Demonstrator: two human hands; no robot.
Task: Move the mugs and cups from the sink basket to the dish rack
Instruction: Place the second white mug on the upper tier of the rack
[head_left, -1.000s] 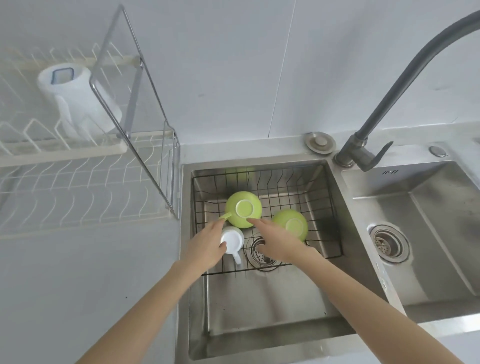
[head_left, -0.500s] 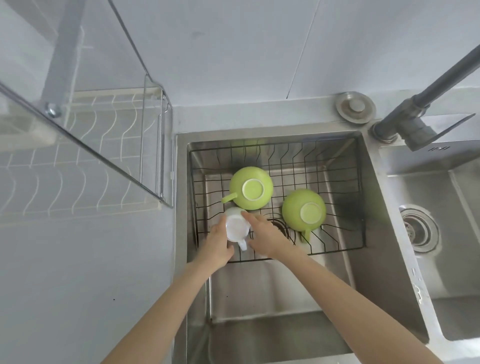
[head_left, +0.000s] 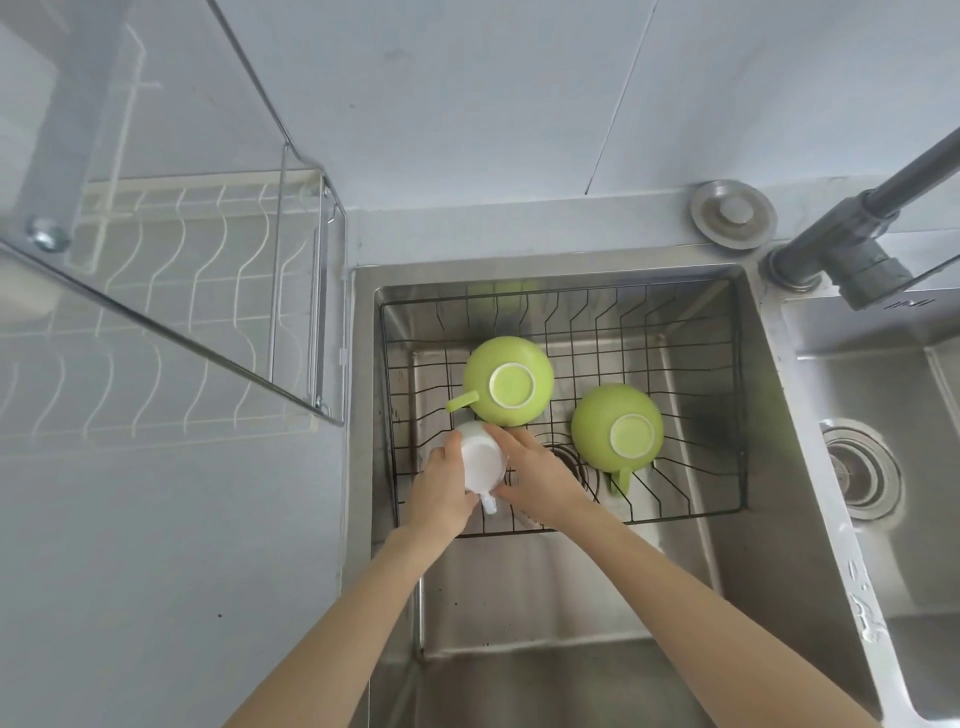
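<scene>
A black wire sink basket (head_left: 691, 332) sits inside the left sink basin. Upside down in it are two green mugs: one (head_left: 506, 379) at the centre with its handle pointing left, the other (head_left: 618, 428) to the right with its handle pointing toward me. A small white cup (head_left: 480, 460) stands upside down at the basket's near left. My left hand (head_left: 441, 493) presses its left side and my right hand (head_left: 535, 475) its right side, so both hold it. The white wire dish rack (head_left: 171, 312) stands on the counter to the left.
A dark grey faucet (head_left: 857, 249) rises at the right, with a round metal cap (head_left: 732, 213) behind the sink. A second basin with a drain (head_left: 857, 475) lies to the right. A metal frame bar (head_left: 156, 322) of the rack crosses the upper left.
Both hands closed in from the green mug onto the white cup. The camera leaned forward and down, so the sink looks larger and the rack's upper shelf has left the view.
</scene>
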